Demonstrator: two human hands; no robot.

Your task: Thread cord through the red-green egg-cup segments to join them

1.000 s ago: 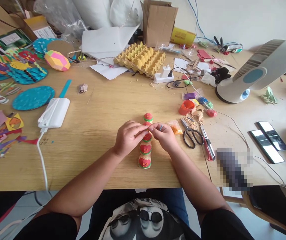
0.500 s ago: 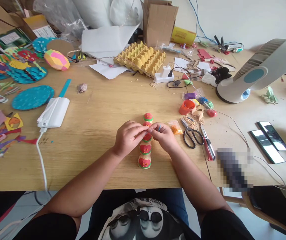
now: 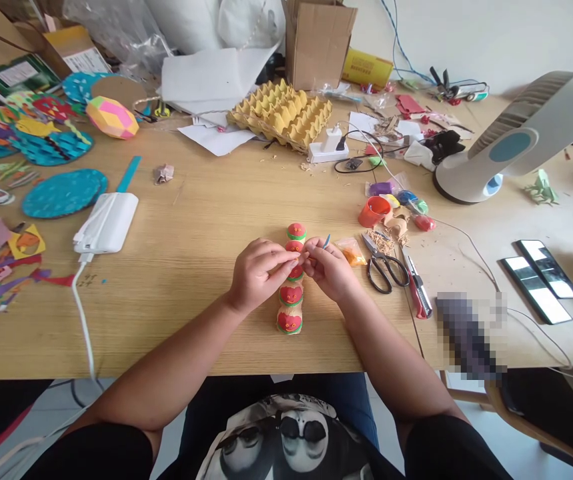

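A row of several small round figures (image 3: pixel 291 297), with red faces and green rims on tan bases, lies on the table in a line running away from me. My left hand (image 3: pixel 262 270) is over the row's left side, thumb and forefinger pinched together; anything between them is too small to name. Fingertip to fingertip with it, my right hand (image 3: pixel 331 268) grips a thin blue stick (image 3: pixel 327 241) whose upper end pokes out above the fingers. The hands partly cover the figures in the middle of the row.
Right of my hands lie an orange packet (image 3: pixel 351 252), black-handled scissors (image 3: pixel 385 265), a utility knife (image 3: pixel 417 287) and a red cup (image 3: pixel 374 211). A white power bank (image 3: pixel 111 223) with a cable is on the left. Farther back are an egg carton (image 3: pixel 286 113) and a fan (image 3: pixel 506 147).
My right hand has turned slightly, so more of the blue stick shows above its fingers. The left hand stays almost in place; the row of figures has not moved.
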